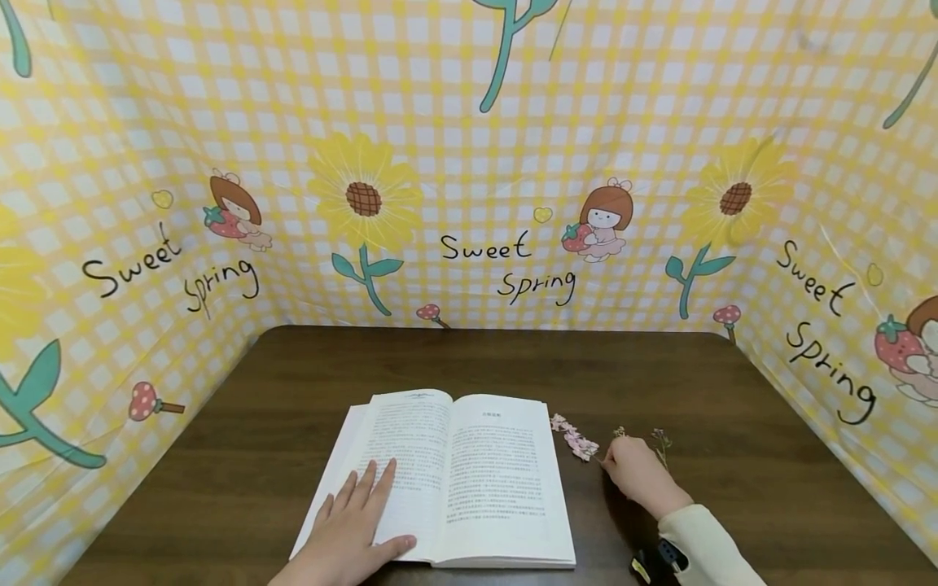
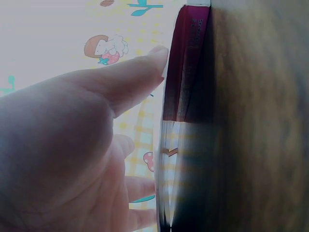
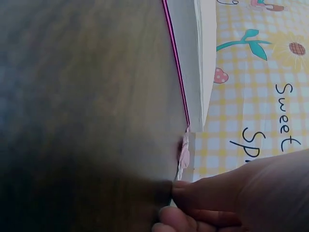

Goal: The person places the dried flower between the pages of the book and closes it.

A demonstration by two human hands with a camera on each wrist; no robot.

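An open book (image 1: 498,472) lies on the dark wooden table, its printed pages facing up. My left hand (image 1: 348,521) rests with spread fingers on the left page, thumb toward the spine; the left wrist view shows the thumb (image 2: 140,72) along the book's edge and the dark red cover (image 2: 186,63) beneath. To the right of the book, my right hand (image 1: 637,472) pinches the thin stem of a pink flower sprig (image 1: 575,439) between thumb and fingers. The blossoms (image 3: 184,154) point toward the book's edge, low over the tabletop.
Small flower sprigs (image 1: 662,441) lie behind and beside my right hand, partly hidden by it. A black strap device (image 1: 670,555) is on the right wrist. A yellow checked cloth (image 1: 469,163) with printed flowers surrounds the table (image 1: 352,358) at the back and sides.
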